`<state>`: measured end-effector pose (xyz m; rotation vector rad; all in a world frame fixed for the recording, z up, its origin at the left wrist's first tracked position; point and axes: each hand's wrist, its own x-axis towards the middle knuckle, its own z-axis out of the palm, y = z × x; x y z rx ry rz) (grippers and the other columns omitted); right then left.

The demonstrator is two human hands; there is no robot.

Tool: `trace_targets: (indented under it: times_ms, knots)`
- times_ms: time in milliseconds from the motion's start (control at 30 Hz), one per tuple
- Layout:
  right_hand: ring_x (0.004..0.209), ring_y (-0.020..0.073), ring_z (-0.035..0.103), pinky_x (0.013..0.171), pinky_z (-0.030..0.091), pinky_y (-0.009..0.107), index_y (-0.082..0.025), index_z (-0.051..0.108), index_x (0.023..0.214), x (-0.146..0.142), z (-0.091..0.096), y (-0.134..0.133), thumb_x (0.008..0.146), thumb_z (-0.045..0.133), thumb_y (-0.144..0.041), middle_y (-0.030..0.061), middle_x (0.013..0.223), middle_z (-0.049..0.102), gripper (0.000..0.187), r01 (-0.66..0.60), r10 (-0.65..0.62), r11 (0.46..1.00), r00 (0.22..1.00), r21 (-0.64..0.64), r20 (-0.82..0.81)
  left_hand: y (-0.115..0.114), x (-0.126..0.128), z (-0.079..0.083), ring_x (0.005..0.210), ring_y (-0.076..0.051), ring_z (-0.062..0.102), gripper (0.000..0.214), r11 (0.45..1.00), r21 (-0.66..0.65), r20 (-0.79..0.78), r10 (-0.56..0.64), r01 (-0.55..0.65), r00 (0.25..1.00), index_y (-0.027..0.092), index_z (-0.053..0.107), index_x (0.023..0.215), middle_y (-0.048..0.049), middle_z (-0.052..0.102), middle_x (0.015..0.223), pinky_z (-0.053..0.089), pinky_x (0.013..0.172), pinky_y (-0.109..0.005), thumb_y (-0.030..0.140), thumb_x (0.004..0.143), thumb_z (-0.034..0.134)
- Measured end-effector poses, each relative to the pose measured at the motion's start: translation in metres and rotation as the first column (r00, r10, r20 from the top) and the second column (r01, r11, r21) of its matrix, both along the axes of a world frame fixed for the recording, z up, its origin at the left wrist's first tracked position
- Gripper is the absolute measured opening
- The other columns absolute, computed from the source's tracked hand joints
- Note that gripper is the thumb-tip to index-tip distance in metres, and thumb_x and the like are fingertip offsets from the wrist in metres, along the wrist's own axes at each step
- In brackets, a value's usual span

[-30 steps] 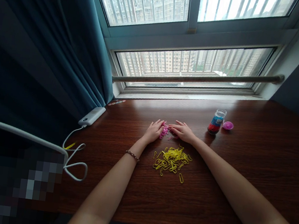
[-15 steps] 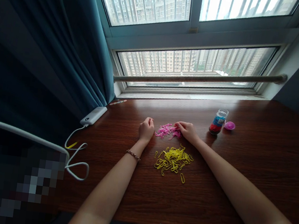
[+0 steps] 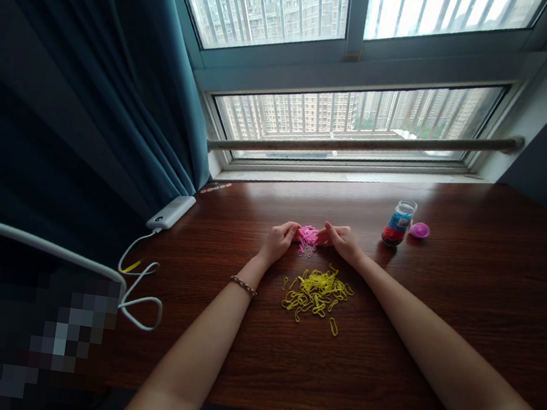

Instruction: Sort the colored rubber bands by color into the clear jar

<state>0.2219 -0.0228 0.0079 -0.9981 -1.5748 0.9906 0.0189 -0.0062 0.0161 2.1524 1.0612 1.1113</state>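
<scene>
Between my two hands lies a small heap of pink bulb-shaped pins (image 3: 308, 238) on the wooden table. My left hand (image 3: 279, 241) presses against the heap's left side, fingers stretched toward it. From the right, my right hand (image 3: 342, 242) touches the same heap, thumb raised apart from the fingers. Neither hand lifts the pins off the table; some fingertips are hidden by the heap. Closer to me is a wider, looser pile of yellow bulb-shaped pins (image 3: 317, 293), which no hand touches.
An uncapped glass jar (image 3: 398, 224) with red contents and a blue label stands at right, beside a pink lid (image 3: 420, 231). On the left, a white power bank (image 3: 172, 212) trails a looped white cable (image 3: 142, 303). The window and its rail (image 3: 362, 143) border the table's far side.
My left hand has moved right from beside the heap to touch it, its curled fingers now extended. The pink pins are bunched into a narrower heap. My right hand's thumb has lifted.
</scene>
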Motion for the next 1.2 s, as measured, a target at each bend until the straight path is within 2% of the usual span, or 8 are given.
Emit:
trace_targets:
  times_ms: [167,333,433,567,733,967,1100,1200]
  knots:
    - [0.056,0.0157,0.064,0.051,0.049,0.024,-0.012,0.068,0.074,0.001,0.005,-0.003,0.078,0.039,-0.059,0.0094,0.071,0.069,0.056,0.025,-0.023,0.999,0.996,0.03,-0.083,-0.002,-0.002,0.0,0.048,-0.01,0.056,0.034,0.994,-0.062,0.186,0.101,-0.091,0.977,0.015,0.059,0.083,-0.0004,0.062,0.059,0.045,0.049,-0.021,0.042,0.085,0.039]
    - [0.051,0.0153,0.063,0.048,0.048,0.024,-0.011,0.068,0.078,-0.006,0.008,-0.012,0.078,0.037,-0.061,0.0082,0.064,0.068,0.059,-0.224,0.215,0.969,0.972,-0.104,-0.092,-0.01,0.002,0.002,0.033,-0.01,0.049,0.042,0.942,-0.287,0.238,-0.106,0.175,0.965,0.012,0.06,0.082,0.0001,0.058,0.046,0.037,0.034,-0.02,0.047,0.084,0.037]
    - [0.062,0.0174,0.065,0.062,0.052,0.028,-0.012,0.068,0.078,-0.01,0.006,-0.012,0.077,0.039,-0.061,0.0073,0.067,0.068,0.057,-0.21,0.205,0.975,0.976,-0.077,-0.066,-0.011,0.005,0.003,0.042,-0.013,0.058,0.043,0.904,-0.339,0.271,-0.172,0.261,0.947,0.011,0.061,0.086,-0.0043,0.064,0.055,0.045,0.041,-0.024,0.048,0.082,0.04]
    - [0.074,0.0198,0.065,0.073,0.05,0.031,-0.016,0.069,0.079,-0.008,0.001,-0.005,0.079,0.036,-0.06,0.0071,0.08,0.069,0.055,0.032,-0.031,0.998,0.999,0.056,-0.021,-0.007,0.005,0.001,0.071,-0.019,0.065,0.04,0.947,-0.246,0.303,-0.127,0.206,0.944,0.011,0.061,0.09,-0.0085,0.068,0.079,0.053,0.067,-0.032,0.044,0.084,0.04]
    - [0.08,0.0209,0.064,0.076,0.047,0.032,-0.018,0.069,0.083,-0.001,-0.002,0.003,0.085,0.027,-0.056,0.0072,0.083,0.069,0.056,0.313,-0.347,0.925,0.927,0.214,0.143,-0.001,0.003,0.0,0.09,-0.019,0.061,0.031,0.998,0.033,0.12,0.057,-0.062,0.991,0.015,0.062,0.091,-0.0082,0.066,0.094,0.047,0.085,-0.035,0.035,0.086,0.039]
    - [0.082,0.0186,0.063,0.077,0.044,0.026,-0.021,0.069,0.067,-0.001,-0.002,0.005,0.087,0.024,-0.052,0.0034,0.078,0.07,0.059,0.172,-0.278,0.944,0.874,0.281,0.398,-0.005,0.01,0.0,0.098,-0.018,0.057,0.021,0.973,0.218,-0.211,-0.024,0.071,0.977,0.018,0.064,0.09,-0.0069,0.064,0.099,0.044,0.09,-0.033,0.025,0.083,0.045]
    - [0.086,0.0183,0.061,0.083,0.042,0.03,-0.021,0.07,0.073,-0.001,-0.001,0.005,0.089,0.023,-0.049,0.0046,0.081,0.069,0.057,0.231,-0.34,0.918,0.876,0.322,0.343,-0.005,0.009,0.002,0.085,-0.018,0.058,0.023,0.954,0.296,-0.203,0.115,-0.051,0.972,0.016,0.063,0.079,-0.0072,0.065,0.085,0.046,0.081,-0.032,0.025,0.085,0.042]
    - [0.106,0.0182,0.052,0.094,0.036,0.034,-0.024,0.069,0.088,-0.004,0.0,0.004,0.089,0.025,-0.048,0.0012,0.097,0.067,0.049,0.008,-0.152,0.934,0.914,0.358,0.377,-0.004,0.007,0.003,0.078,-0.018,0.057,0.026,0.937,0.33,-0.199,0.188,-0.115,0.962,0.017,0.062,0.072,-0.0062,0.063,0.075,0.045,0.076,-0.032,0.026,0.085,0.041]
